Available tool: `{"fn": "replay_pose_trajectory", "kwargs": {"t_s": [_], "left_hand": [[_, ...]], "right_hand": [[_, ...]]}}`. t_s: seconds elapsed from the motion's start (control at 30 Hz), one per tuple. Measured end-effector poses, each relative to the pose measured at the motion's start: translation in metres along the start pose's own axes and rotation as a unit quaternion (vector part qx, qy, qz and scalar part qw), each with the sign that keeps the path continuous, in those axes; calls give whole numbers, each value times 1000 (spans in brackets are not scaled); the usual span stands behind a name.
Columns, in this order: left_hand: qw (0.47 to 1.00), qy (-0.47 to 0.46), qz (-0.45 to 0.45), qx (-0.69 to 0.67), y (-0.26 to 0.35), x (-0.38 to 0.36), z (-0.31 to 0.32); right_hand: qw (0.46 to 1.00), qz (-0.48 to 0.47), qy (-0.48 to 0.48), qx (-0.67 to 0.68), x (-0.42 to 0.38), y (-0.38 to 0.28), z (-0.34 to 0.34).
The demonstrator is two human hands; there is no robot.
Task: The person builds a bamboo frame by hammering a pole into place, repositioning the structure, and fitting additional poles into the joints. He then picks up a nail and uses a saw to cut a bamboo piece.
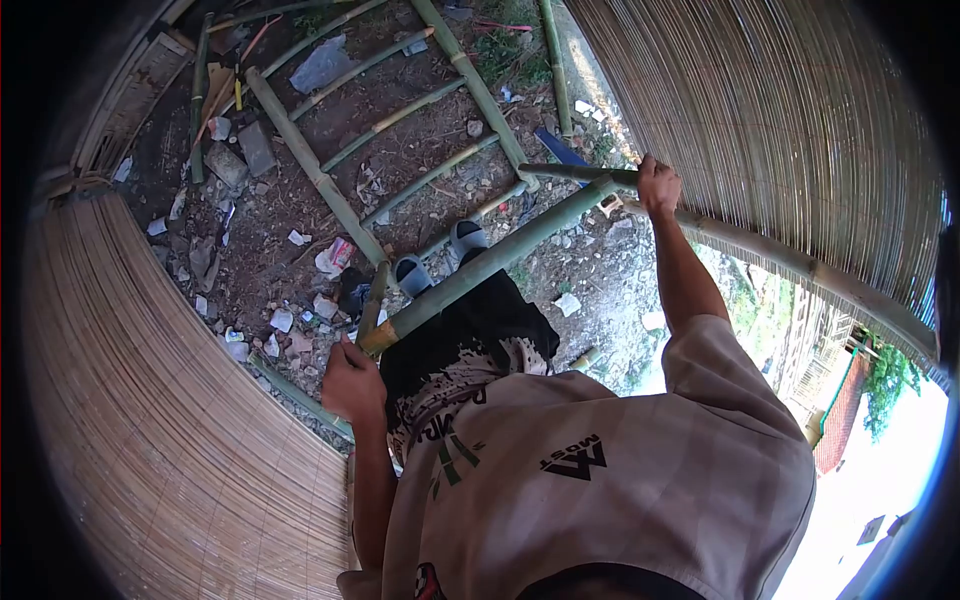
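1. The left hand (353, 383) curls at the near left corner of a bamboo frame (325, 180), where a short pole (374, 300) meets the end of a thick crossbar (500, 255). It appears to grip there, though some fingers are hidden.
2. The right hand (659, 187) is wrapped around the far end of another short pole (570, 174), just past the crossbar's other end.
3. The frame stretches ahead of the person like a ladder, with rungs (430, 181) between two long rails. The crossbar passes in front of the black shorts (500, 310), and the sandals (469, 236) show just beyond it. I cannot tell which parts of the frame bear on the littered ground (265, 235).
4. Woven screens flank the work: one on the left (150, 380), and one on the right (760, 110) with a pole along its lower edge near the right hand.
5. My judgement is that the step in hand is holding the frame by its near end to steady or shift it.
6. The next move probably calls for an even hold at both corners, keeping the crossbar level, the poles off the right screen and the frame clear of the feet.
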State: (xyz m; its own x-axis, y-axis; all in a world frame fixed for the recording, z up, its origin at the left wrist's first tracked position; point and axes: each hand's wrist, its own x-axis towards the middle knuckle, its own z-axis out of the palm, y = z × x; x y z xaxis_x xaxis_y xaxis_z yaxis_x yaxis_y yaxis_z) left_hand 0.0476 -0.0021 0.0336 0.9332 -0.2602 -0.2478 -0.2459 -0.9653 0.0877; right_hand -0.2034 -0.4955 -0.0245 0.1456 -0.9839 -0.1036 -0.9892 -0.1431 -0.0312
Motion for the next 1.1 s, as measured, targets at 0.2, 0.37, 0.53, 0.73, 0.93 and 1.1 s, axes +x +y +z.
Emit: {"fn": "replay_pose_trajectory", "kwargs": {"t_s": [0.2,0.37,0.53,0.73,0.93,1.1], "left_hand": [[1000,9,9,-9,4,-3,1],[1000,7,12,2,-1,-7,7],[1000,11,13,-1,0,-8,4],[1000,18,22,2,0,-11,7],[1000,3,20,-2,-1,-11,6],[1000,3,19,4,2,-10,4]], "right_hand": [[998,-59,-6,22,6,11,0],[996,-82,-15,14,7,9,-2],[996,-87,-15,1,5,9,-2],[996,-86,-17,-9,13,13,4],[991,-119,-3,-62,8,4,-4],[995,-92,-11,-26,12,9,1]]}}
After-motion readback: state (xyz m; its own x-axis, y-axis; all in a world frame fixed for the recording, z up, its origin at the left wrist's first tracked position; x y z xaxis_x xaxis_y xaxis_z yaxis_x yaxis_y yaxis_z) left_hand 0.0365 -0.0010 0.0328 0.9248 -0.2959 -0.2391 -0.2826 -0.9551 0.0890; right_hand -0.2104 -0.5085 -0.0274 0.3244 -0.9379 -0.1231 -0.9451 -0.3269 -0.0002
